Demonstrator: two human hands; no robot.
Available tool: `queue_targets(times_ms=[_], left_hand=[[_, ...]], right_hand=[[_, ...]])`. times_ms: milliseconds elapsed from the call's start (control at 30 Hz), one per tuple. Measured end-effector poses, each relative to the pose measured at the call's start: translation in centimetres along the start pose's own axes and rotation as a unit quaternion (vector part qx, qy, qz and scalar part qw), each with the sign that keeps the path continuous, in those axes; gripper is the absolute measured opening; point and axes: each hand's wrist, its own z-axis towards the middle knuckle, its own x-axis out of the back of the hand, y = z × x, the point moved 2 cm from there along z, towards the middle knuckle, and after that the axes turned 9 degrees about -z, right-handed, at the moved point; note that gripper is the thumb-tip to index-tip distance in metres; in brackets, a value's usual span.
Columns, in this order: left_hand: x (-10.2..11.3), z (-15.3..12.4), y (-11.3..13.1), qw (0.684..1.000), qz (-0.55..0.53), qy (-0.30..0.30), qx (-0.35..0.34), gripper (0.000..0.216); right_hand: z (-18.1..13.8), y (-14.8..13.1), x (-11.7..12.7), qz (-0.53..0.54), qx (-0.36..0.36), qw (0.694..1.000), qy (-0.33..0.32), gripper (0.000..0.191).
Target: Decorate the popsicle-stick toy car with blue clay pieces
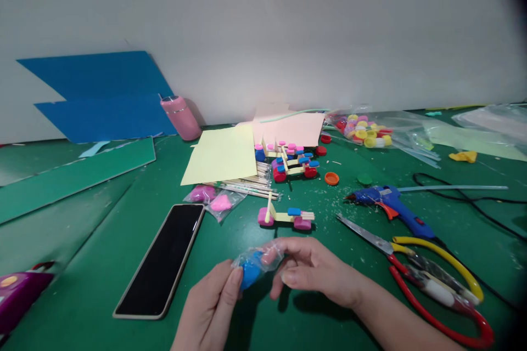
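My left hand point(218, 296) is closed on a small clear bag of blue modelling clay point(250, 271), pinching it between thumb and fingers. From the other side, the index fingertip of my right hand point(317, 271) reaches into the bag's mouth against the clay, its thumb and other fingers apart from it. Just beyond my hands stands a small toy car point(286, 216) made of sticks, with pink wheels and a bit of blue clay on top. More stick cars point(294, 167) with red wheels and blue and pink bits stand farther back.
A phone point(164, 260) lies left of my hands; bagged pink clay point(220, 203) is beyond it. Scissors point(411, 269) and a blue glue gun point(391, 203) with a cord lie right. Behind are yellow paper point(224, 153), a pink bottle point(181, 118) and a bag of caps point(364, 131).
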Motion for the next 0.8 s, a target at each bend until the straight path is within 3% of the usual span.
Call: queue_targets(times_ms=[167, 267, 467, 600, 700, 800], left_hand=[[0.4, 0.4, 0.1, 0.994, -0.086, 0.072, -0.009, 0.017], [0.2, 0.4, 0.2, 0.99, -0.122, 0.076, -0.016, 0.014], [-0.2, 0.4, -1.0, 0.978, -0.166, 0.116, 0.058, 0.018], [-0.4, 0.4, -1.2, 0.975, -0.165, 0.129, 0.073, 0.018], [-0.5, 0.3, -0.5, 0.986, -0.124, 0.108, 0.032, 0.018], [-0.6, -0.1, 0.0, 0.991, -0.095, 0.095, -0.022, 0.014]], right_hand=[[0.0, 0.3, -0.1, -0.02, -0.025, 0.999, -0.014, 0.037], [0.1, 0.3, -0.3, 0.01, -0.009, 1.0, -0.02, 0.033], [0.0, 0.0, -0.6, 0.074, 0.008, 0.996, -0.043, 0.032], [0.1, 0.1, -0.4, 0.01, -0.003, 1.0, 0.023, 0.042], [0.4, 0.3, -0.2, -0.059, -0.016, 0.992, 0.112, 0.03], [0.6, 0.2, 0.0, -0.1, -0.015, 0.98, 0.173, 0.03]])
